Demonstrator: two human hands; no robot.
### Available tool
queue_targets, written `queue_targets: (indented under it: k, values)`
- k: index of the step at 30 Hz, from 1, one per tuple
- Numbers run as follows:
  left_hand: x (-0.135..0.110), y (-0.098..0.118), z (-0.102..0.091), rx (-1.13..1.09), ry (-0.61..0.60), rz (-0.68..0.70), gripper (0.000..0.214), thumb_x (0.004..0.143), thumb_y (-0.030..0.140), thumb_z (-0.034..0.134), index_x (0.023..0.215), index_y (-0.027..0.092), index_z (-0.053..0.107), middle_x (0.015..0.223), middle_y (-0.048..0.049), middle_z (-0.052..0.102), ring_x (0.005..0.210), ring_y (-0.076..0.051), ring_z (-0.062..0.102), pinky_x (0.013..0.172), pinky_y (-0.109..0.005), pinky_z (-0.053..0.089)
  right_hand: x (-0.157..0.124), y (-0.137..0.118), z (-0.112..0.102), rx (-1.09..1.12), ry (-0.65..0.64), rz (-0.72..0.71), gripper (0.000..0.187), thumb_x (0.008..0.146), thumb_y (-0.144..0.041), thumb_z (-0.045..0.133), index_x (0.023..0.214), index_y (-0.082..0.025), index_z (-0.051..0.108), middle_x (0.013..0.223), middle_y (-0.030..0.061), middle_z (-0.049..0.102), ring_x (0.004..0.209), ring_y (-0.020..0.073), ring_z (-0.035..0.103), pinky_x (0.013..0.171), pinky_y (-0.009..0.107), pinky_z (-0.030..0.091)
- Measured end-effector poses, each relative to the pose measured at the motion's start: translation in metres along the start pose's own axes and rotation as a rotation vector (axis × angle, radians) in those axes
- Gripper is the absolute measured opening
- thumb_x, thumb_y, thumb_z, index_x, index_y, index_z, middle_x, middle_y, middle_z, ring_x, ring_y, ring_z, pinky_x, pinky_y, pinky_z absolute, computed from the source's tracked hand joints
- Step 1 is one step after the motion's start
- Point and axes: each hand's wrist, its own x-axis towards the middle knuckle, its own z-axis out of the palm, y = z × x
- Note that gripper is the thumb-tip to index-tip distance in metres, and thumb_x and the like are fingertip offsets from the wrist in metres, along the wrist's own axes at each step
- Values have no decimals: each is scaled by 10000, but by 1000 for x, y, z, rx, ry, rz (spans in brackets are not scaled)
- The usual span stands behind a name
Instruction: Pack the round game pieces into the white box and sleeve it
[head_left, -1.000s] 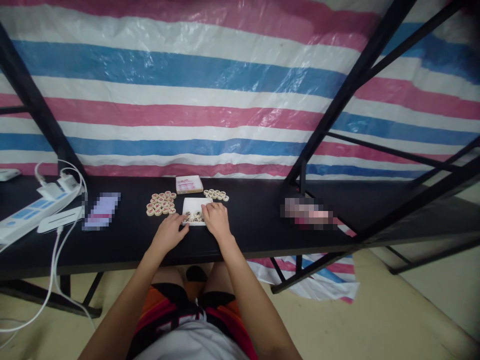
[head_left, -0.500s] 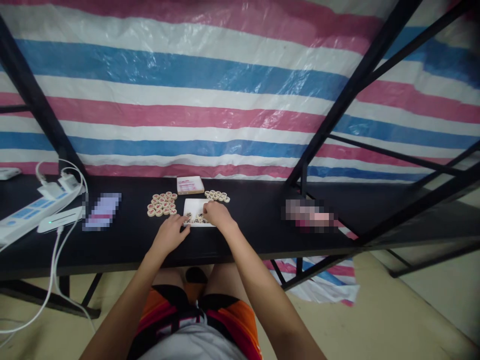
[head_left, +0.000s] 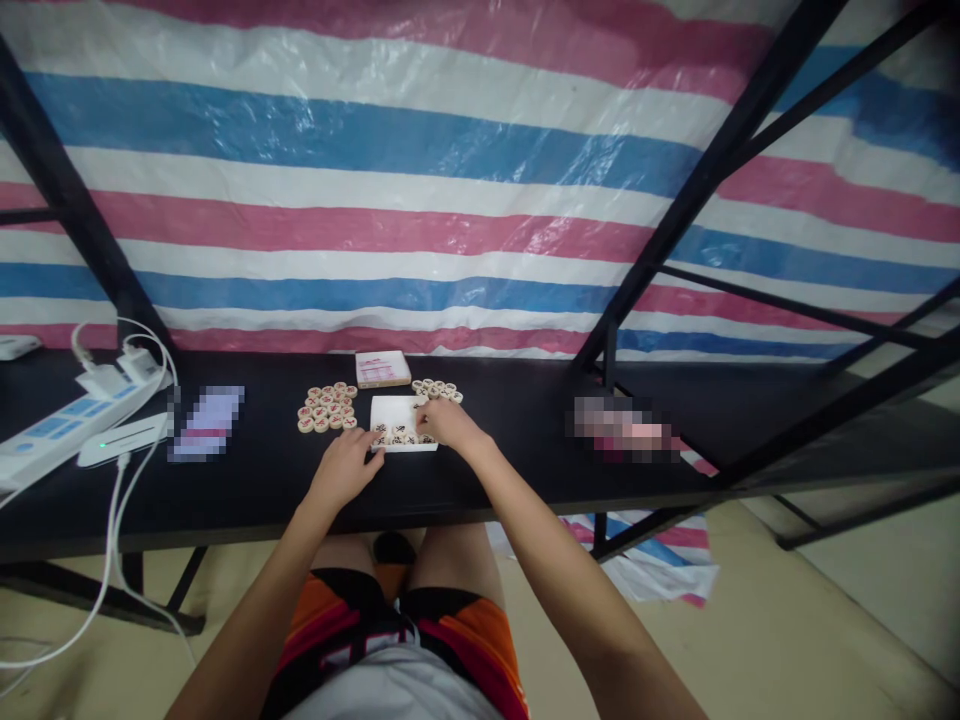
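A small white tray [head_left: 391,408] lies on the black table [head_left: 487,450] with several round wooden game discs along its near side. My left hand [head_left: 346,468] rests with bent fingers against the tray's near left corner. My right hand [head_left: 444,420] lies over the tray's right edge, fingers curled toward the discs; what they pinch is hidden. A group of red-marked discs [head_left: 326,405] sits left of the tray, and a dark-marked group [head_left: 437,389] lies behind my right hand. A small pink-printed box [head_left: 382,368] stands behind the tray.
A white power strip [head_left: 67,420] with plugs and cables lies at the table's left, with a blurred flat item [head_left: 204,422] beside it. Another blurred item [head_left: 626,430] lies at the right. Black frame bars [head_left: 675,210] slant overhead; a striped tarp hangs behind.
My right hand has slid from the tray's near middle to its right edge, toward the dark-marked discs. My left hand stays at the tray's left corner.
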Motion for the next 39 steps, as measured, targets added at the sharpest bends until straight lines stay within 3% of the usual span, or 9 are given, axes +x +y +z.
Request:
queue_targets:
  k: [8,12,15,21,28,34,39]
  values:
    - [0,1,-2,42,-10,2,301,890,280,469,1110,159,634,960,-93,622,935,-221,562,819,-321,434,-9,-13,-16,-197,-14,16,293,851,-186,477,991,-71,706,1029,192,672,1021,268,587,868,335,412]
    - [0,2,-3,51,-8,12,298,895,281,465,1108,156,632,959,-91,625,943,-223,559,826,-326,433,1,-16,-4,-98,43,-118,291,896,-270,476,1036,-141,697,1084,133,666,1038,231,585,881,300,405]
    - [0,2,-3,56,-15,7,294,893,285,468,1098,153,634,957,-91,625,933,-224,562,818,-327,436,9,-15,4,15,-1,-203,260,870,-330,546,1042,-209,699,1042,70,694,1009,200,608,843,255,414]
    - [0,3,-4,65,-18,2,304,896,291,463,1116,164,630,975,-88,630,957,-220,559,840,-324,432,18,-2,0,84,-61,-181,207,786,-143,579,888,-217,743,896,17,729,869,157,645,766,205,424]
    - [0,3,-4,75,-14,5,304,897,287,462,1114,154,629,965,-89,627,939,-222,566,831,-323,436,21,3,5,185,-46,-198,209,803,-327,624,947,-221,731,947,22,721,874,157,643,757,204,424]
    - [-1,1,-2,83,-22,10,310,901,298,452,1112,156,630,977,-88,628,945,-218,561,833,-321,436,25,4,6,219,-105,-172,147,762,-196,639,858,-208,750,839,7,729,798,136,641,687,183,412]
    - [-1,1,-2,89,-19,9,323,902,309,441,1123,163,627,968,-87,629,953,-225,558,828,-326,439,18,6,5,291,-141,-178,152,765,-202,641,870,-198,751,817,3,728,750,122,636,674,175,423]
